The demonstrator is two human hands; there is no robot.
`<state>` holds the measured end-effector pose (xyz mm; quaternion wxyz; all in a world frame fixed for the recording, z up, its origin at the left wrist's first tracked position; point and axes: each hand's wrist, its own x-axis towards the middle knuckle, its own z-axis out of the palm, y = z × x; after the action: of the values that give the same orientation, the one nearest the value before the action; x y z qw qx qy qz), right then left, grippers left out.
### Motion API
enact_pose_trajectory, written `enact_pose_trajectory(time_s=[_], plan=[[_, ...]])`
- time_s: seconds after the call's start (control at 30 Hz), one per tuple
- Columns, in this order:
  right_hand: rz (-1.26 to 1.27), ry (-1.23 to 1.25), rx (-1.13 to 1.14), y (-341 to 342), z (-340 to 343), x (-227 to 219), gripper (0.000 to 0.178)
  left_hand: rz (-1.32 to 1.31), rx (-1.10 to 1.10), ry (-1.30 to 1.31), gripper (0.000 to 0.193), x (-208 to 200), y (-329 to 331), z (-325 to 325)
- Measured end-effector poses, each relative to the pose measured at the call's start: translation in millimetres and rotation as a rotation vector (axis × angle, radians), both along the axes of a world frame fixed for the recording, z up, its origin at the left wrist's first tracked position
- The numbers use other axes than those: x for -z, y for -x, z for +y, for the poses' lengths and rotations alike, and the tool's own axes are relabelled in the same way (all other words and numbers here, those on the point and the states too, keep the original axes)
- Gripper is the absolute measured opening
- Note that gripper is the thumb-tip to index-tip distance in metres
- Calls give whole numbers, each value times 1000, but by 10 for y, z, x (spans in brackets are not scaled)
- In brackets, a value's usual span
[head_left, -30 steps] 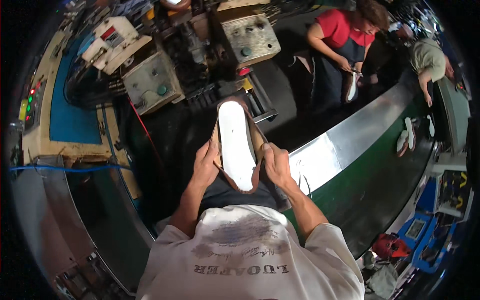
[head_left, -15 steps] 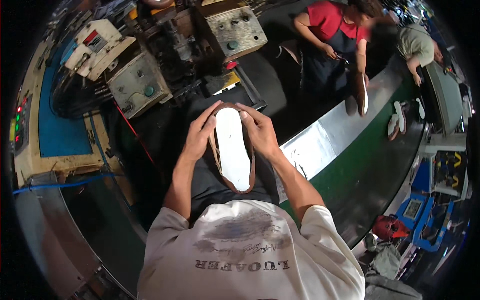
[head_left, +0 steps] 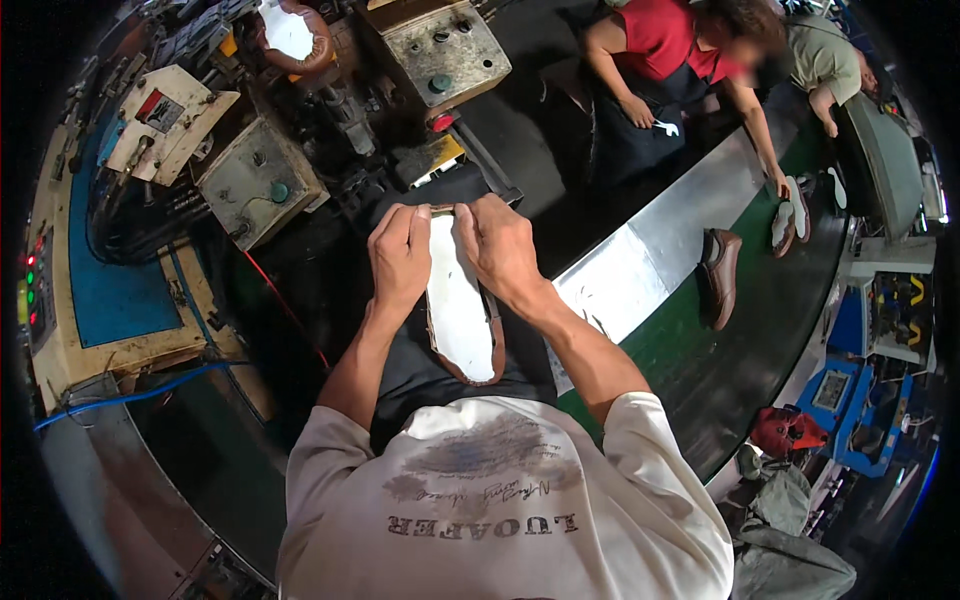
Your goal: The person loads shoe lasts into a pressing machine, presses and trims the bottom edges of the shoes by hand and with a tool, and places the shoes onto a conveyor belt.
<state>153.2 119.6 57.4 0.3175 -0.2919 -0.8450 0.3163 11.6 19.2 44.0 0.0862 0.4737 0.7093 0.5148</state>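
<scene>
A brown shoe upper with a white sole board [head_left: 460,315] lies bottom up over my lap, its long axis pointing away from me. At its far end, my left hand [head_left: 402,255] pinches the upper's edge on the left side, fingers curled. My right hand [head_left: 500,250] grips the same end from the right, thumb over the white board. Brown material shows along the right side and around the near end. Fingers hide part of the far edge.
Beyond my hands stands a dark machine with two worn control boxes [head_left: 262,190] and another brown shoe [head_left: 322,48] on it. A conveyor [head_left: 650,380] on my right carries a brown shoe [head_left: 720,278]. A co-worker in red [head_left: 665,40] holds a wrench [head_left: 666,128] and reaches toward shoes.
Both my hands have closed more tightly around the far end of the upper. The co-worker's shoe now sits on the green belt, and their arm stretches toward other shoes.
</scene>
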Motion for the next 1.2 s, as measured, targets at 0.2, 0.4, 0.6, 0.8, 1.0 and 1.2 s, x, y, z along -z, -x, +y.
enact_pose_trajectory(time_s=[0.2, 0.4, 0.6, 0.8, 1.0, 1.2], plan=[[83, 420, -50, -190, -175, 205, 60, -107, -15, 91, 23, -21, -21, -85], [43, 696, -135, -286, -222, 369, 79, -548, 123, 161, 46, -33, -107, -236], [18, 711, -143, -221, -302, 408, 73, -732, 64, 140, 52, 139, -83, -307], [89, 627, -115, -185, -391, 379, 70, -597, -10, 95, 47, 206, -125, -355], [123, 708, -153, -204, -263, 321, 72, -641, 72, 147, 46, -59, -81, -301], [101, 721, -131, -180, -237, 347, 70, -744, 96, 203, 44, 75, -110, -258]])
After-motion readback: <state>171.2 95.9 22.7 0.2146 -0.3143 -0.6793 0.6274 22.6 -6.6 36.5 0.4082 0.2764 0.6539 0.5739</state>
